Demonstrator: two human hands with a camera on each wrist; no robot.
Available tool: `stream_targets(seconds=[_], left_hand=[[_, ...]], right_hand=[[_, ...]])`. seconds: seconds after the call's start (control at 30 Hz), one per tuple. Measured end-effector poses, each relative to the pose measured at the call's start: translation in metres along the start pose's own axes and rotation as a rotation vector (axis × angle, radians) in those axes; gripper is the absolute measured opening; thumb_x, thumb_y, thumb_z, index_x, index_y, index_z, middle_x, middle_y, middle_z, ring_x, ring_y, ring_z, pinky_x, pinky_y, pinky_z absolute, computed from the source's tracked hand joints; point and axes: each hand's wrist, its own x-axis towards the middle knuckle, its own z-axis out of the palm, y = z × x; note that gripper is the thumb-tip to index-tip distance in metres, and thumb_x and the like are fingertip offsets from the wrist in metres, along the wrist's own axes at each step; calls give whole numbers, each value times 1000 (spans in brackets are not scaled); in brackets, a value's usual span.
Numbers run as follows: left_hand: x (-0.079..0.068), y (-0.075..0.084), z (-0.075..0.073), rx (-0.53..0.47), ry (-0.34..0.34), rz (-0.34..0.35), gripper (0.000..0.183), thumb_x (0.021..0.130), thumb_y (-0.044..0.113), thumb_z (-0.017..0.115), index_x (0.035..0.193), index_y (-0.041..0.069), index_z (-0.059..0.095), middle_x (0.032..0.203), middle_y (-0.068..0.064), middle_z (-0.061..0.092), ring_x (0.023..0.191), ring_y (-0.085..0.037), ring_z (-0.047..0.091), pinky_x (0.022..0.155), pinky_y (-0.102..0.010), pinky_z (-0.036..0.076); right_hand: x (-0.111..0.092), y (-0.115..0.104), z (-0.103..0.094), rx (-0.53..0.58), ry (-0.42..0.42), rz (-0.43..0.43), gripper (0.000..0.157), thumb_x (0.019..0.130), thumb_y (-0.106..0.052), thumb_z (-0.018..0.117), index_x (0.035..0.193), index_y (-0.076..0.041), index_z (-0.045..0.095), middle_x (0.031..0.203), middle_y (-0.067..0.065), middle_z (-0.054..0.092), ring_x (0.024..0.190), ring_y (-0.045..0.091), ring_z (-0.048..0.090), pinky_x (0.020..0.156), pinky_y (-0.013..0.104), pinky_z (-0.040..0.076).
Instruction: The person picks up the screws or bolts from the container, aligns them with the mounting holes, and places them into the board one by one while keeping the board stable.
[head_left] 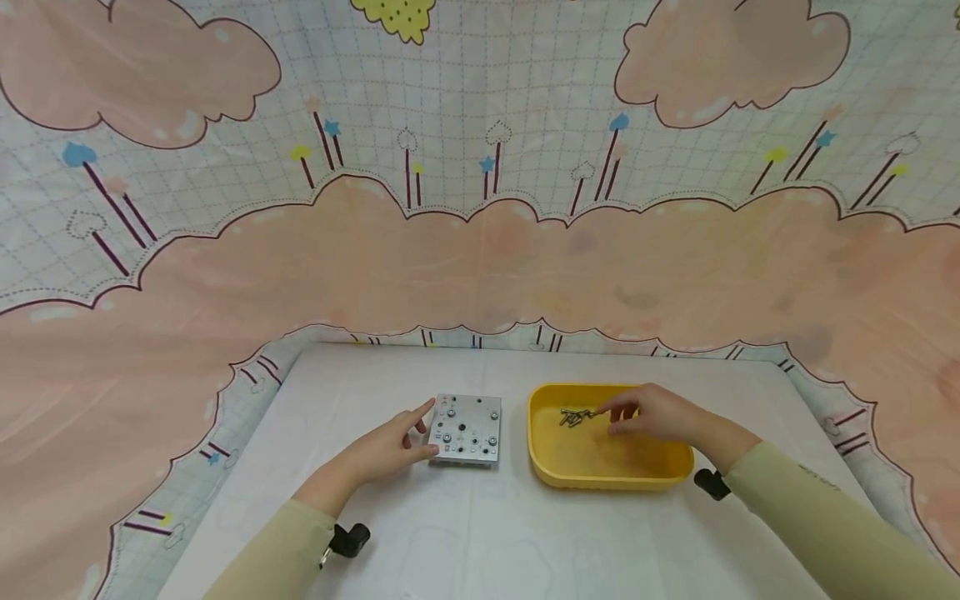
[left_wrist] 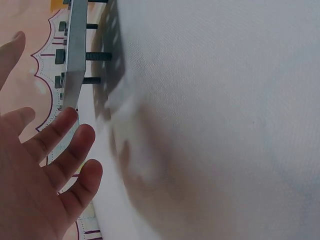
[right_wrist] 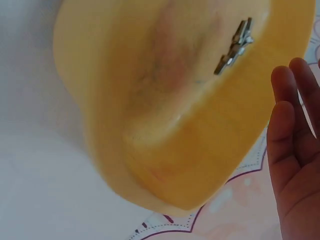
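Note:
A square silver metal plate (head_left: 474, 425) with several bolts in its top lies left of centre on the white table. Bolt shanks (left_wrist: 98, 56) stick out below it in the left wrist view. My left hand (head_left: 393, 442) rests at the plate's left edge, index fingertip by the far corner and thumb by the near one. To the right, small metal screws (head_left: 576, 417) lie in a loose pile inside a yellow tray (head_left: 611, 482). Over that tray reaches my right hand (head_left: 651, 412), its index fingertip right at the pile and the thumb apart from it.
The white tabletop (head_left: 480, 542) runs under plate and tray, with a gap between the two. Behind the table hangs a patterned cloth (head_left: 480, 267) with clouds and stars. A dark wrist camera (head_left: 351, 540) sits below the left hand, another (head_left: 711, 483) beside the tray's right end.

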Motion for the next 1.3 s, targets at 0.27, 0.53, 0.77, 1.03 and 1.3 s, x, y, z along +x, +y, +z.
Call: stream_targets(seconds=[0.27, 0.53, 0.77, 1.03, 1.3], left_hand=[[5, -6, -1, -28, -22, 7, 89, 86, 50, 74, 158, 26, 27, 115, 4, 54, 80, -12, 49, 69, -32, 41], [12, -13, 4, -35, -56, 4, 91, 85, 54, 73, 158, 25, 28, 115, 2, 57, 80, -12, 52, 71, -32, 42], [18, -15, 6, -34, -71, -27, 90, 84, 51, 74, 158, 25, 28, 115, 0, 57, 83, -13, 52, 75, -34, 43], [21, -18, 7, -49, -70, -34, 90, 84, 49, 76, 157, 26, 30, 114, 1, 57, 83, -14, 52, 73, -34, 44], [23, -21, 7, -78, -77, -31, 91, 82, 46, 79, 157, 27, 30, 111, 3, 57, 84, -14, 50, 74, -35, 42]], right_hand=[[25, 9, -2, 9, -40, 48, 25, 90, -20, 74, 114, -14, 75, 88, -6, 64, 84, 17, 55, 77, 35, 47], [46, 17, 3, -142, -94, -8, 21, 90, -22, 75, 110, -14, 76, 83, -7, 61, 78, 13, 53, 74, 30, 46], [57, 18, 2, -237, -126, -34, 19, 89, -22, 76, 106, -14, 76, 83, -7, 60, 76, 12, 51, 74, 30, 46], [65, 19, 2, -324, -152, -31, 21, 89, -25, 75, 106, -13, 74, 89, -6, 63, 79, 14, 53, 80, 35, 47], [69, 20, 13, -277, -178, 15, 15, 91, -19, 73, 104, -11, 73, 87, -5, 61, 81, 16, 53, 84, 38, 48]])
